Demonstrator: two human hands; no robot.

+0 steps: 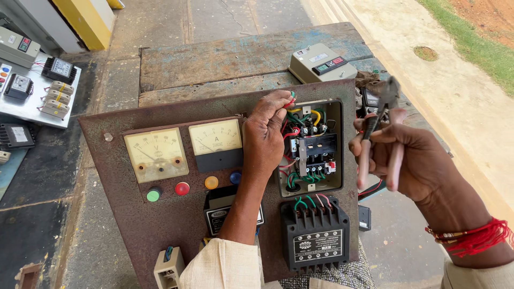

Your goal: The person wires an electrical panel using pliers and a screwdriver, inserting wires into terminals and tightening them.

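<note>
A rusty brown electrical panel [118, 225] leans toward me, with two cream dial meters [156, 155], coloured lamps and a black transformer [315, 240]. My left hand [266, 136] reaches up over the panel and pinches coloured wires [290, 101] at the top of an open starter box [313, 147]. My right hand [407, 158] hovers to the right of the box, gripping pliers [381, 126] with pink handles, jaws pointing up.
Behind the panel stands a worn blue-green wooden bench [225, 56] carrying a beige starter box [321, 63]. A white board [37, 88] with small electrical units lies on the floor at left. A concrete floor and a grass strip lie to the right.
</note>
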